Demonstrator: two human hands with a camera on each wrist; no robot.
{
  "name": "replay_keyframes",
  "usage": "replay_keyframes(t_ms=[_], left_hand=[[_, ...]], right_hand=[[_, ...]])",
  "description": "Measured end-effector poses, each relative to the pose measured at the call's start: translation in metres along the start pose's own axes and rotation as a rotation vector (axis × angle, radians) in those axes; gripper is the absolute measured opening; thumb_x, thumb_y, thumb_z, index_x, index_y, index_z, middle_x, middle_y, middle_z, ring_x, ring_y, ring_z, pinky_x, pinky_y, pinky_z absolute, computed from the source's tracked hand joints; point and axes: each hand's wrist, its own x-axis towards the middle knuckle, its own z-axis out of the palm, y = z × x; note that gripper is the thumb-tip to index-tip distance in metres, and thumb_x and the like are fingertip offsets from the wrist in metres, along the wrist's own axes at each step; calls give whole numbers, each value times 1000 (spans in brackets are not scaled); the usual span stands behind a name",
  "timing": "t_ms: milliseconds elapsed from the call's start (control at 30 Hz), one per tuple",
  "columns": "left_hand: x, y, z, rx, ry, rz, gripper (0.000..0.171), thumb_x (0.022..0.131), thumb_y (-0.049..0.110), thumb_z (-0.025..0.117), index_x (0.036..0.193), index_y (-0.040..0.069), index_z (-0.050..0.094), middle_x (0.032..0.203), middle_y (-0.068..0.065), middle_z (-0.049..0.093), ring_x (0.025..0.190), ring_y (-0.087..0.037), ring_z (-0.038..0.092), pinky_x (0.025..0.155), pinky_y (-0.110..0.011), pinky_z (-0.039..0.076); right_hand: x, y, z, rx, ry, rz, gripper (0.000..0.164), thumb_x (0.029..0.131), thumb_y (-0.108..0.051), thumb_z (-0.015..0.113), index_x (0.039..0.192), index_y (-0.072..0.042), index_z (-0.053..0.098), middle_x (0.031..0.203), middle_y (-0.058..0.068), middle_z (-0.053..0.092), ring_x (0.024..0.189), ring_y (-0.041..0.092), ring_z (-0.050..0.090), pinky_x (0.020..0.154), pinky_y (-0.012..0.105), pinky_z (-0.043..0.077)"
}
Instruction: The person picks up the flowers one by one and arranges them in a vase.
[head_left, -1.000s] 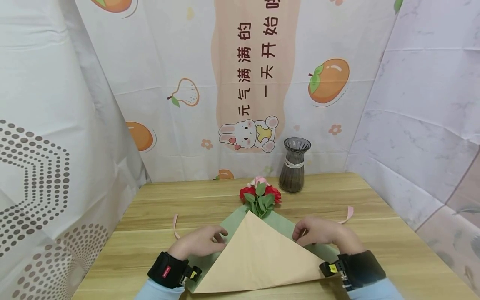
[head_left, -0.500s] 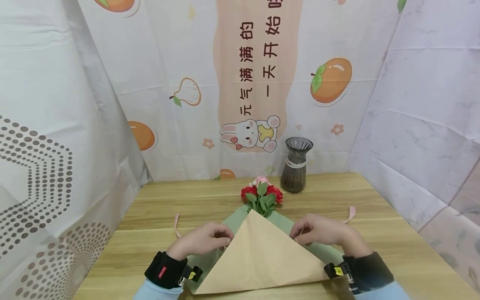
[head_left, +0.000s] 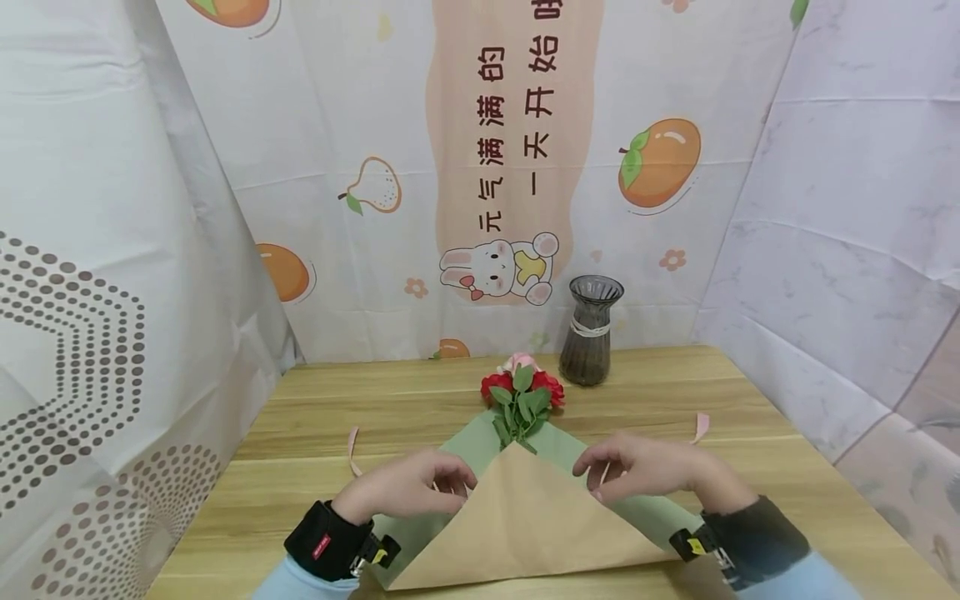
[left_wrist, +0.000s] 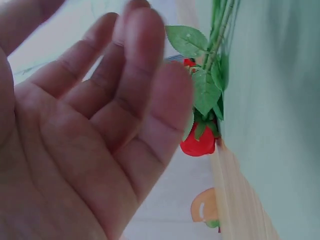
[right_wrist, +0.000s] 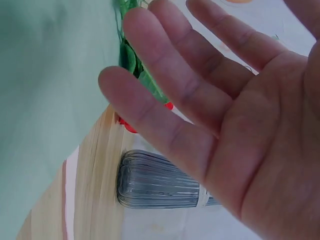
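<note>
In the head view, a sheet of wrapping paper with a tan folded flap (head_left: 525,529) and a green side (head_left: 476,442) lies on the table under a bunch of red and pink roses (head_left: 521,392). The flap's tip covers the lower stems. My left hand (head_left: 408,483) is at the flap's left edge, and my right hand (head_left: 648,471) is at its right edge. Both wrist views show loosely bent fingers with nothing held between them. Any light touch of the fingertips on the paper cannot be made out.
A dark ribbed glass vase (head_left: 588,333) with a pale band stands behind the roses, to the right. Pink ribbon ends (head_left: 352,450) stick out beyond both hands on the wooden table (head_left: 300,425). A printed cloth (head_left: 375,250) hangs behind.
The tan flap's tip has dropped towards me, uncovering more stems, and its surface now bows. My left hand shifted slightly right; the fingers of both hands have spread a little.
</note>
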Motion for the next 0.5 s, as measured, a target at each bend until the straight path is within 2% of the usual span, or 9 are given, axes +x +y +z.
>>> replay_keyframes(t_ms=[100,233,400,500], left_hand=[[-1,1,1,39,-45,-45,26,95,18,67,121,12,67,105,8,67,97,-6,63,85,-28,52],[-3,1,5,92,-64,-115,45,89,26,72,129,8,64,124,2,64,115,-14,59,96,-33,49],[-6,0,11,194,-59,-138,61,83,33,79,135,8,59,141,-3,54,131,-17,49,105,-34,42],[-9,1,13,231,-72,-164,71,81,38,82,141,9,55,151,-10,46,138,-22,42,108,-37,40]], right_hand=[[-3,-4,2,-33,-11,64,47,94,-21,71,135,-1,58,124,8,64,110,25,65,88,38,54],[-4,-8,6,-107,-14,134,61,89,-26,74,143,-9,53,143,7,52,128,35,52,94,49,50],[-5,-11,14,-191,-14,159,71,81,-30,79,146,-21,52,155,13,40,141,35,37,107,46,40],[-6,-11,18,-163,-41,184,79,79,-33,81,150,-23,48,161,18,27,146,41,26,110,46,35]])
